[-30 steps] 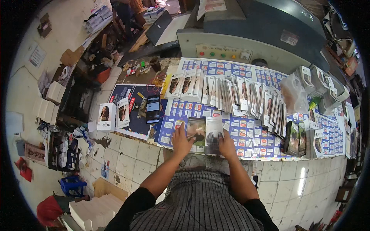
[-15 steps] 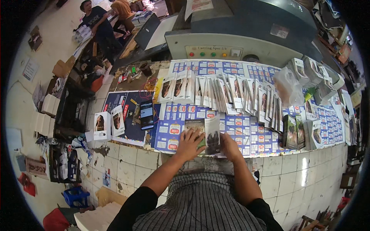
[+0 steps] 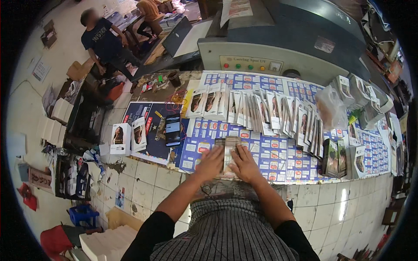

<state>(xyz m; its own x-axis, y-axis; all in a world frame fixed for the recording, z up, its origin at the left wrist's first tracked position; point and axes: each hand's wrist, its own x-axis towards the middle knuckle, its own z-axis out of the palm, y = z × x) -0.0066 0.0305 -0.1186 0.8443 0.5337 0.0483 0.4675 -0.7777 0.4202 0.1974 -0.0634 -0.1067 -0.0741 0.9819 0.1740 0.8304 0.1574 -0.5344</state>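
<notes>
Head view: both hands pressed on a flat card at the near edge of the tabletop (image 3: pixel 305 172).
Left hand (image 3: pixel 210 162) and right hand (image 3: pixel 245 164) lie open, palms down, flanking the card (image 3: pixel 229 150); a phone (image 3: pixel 173 130) rests to the left, standing cartons (image 3: pixel 261 108) behind.

Both forearms enter from the lower edge, bare below dark sleeves, and converge toward the centre. The left hand (image 3: pixel 210 162) lies palm down, fingers extended forward and slightly spread; the right hand (image 3: pixel 244 164) mirrors it close beside, the two nearly meeting at the fingertips. Whether either thumb is tucked under appears uncertain, as the view is small.
</notes>
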